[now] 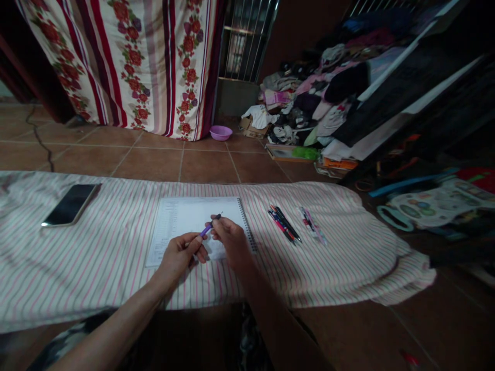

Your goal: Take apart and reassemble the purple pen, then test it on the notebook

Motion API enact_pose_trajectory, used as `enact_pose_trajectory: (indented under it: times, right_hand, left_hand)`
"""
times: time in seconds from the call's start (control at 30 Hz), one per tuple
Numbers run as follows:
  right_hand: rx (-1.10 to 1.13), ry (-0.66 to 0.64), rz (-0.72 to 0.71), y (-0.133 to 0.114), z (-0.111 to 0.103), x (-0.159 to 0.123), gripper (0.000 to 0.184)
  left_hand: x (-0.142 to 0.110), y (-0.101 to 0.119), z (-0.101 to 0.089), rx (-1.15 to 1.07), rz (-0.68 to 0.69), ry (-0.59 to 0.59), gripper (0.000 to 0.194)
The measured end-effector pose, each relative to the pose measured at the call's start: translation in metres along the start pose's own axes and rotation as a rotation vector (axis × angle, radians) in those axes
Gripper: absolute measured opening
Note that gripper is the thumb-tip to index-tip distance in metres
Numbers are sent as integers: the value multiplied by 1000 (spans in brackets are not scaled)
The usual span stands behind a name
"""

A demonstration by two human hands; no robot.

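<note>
A purple pen (206, 230) with a dark tip section is held between my two hands, above an open spiral notebook (193, 208). My left hand (186, 247) pinches the purple barrel near its lower end. Around the dark upper end, the fingers of my right hand (229, 234) are closed. The pen slants up to the right, its thin point showing past my right fingertips. Some print or writing is visible on the notebook's left side, too small to read.
Several pens and pencils (284, 225) lie right of the notebook, beside a clear pinkish case or pen set (313, 226). A phone (71, 205) rests at the left on the striped cloth (116, 247). Beyond are a purple basin (220, 133), a floral curtain (154, 67) and piled clothes (309, 103).
</note>
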State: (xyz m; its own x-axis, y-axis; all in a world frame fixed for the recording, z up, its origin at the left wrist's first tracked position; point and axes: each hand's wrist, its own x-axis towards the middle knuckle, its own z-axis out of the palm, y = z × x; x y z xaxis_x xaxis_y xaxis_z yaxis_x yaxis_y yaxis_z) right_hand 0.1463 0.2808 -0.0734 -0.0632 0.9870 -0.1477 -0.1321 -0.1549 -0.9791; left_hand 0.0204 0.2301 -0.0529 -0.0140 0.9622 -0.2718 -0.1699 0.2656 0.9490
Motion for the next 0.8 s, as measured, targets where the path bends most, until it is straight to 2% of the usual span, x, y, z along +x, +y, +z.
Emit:
enact_pose_trajectory:
  times: [0.13,0.3,0.4,0.53,0.63,0.7,0.8]
  right_hand:
    - [-53,62,-3,-2,1,-2,39]
    - [105,-36,68,-8,-2,-8,29]
    - [129,-43,70,-5,-4,-7,27]
    - [60,-32,16,1,-3,-3,28]
    - [-104,24,-5,1,-3,-3,26]
    - [-305,82,-117,-1,-3,-6,25]
    - [-635,64,-475,1,-5,-11,29]
  left_hand:
    - [0,0,-2,-50,-19,11,33]
    - [1,-2,-4,-81,-53,-63,33]
    - [1,-1,-3,-64,-44,-60,32]
    - [-1,-1,-2,-13,-22,-20,31]
    - [0,-1,-3,53,13,3,31]
    - [1,-2,-5,83,24,28,32]
    - [2,-1,-8,101,32,62,33]
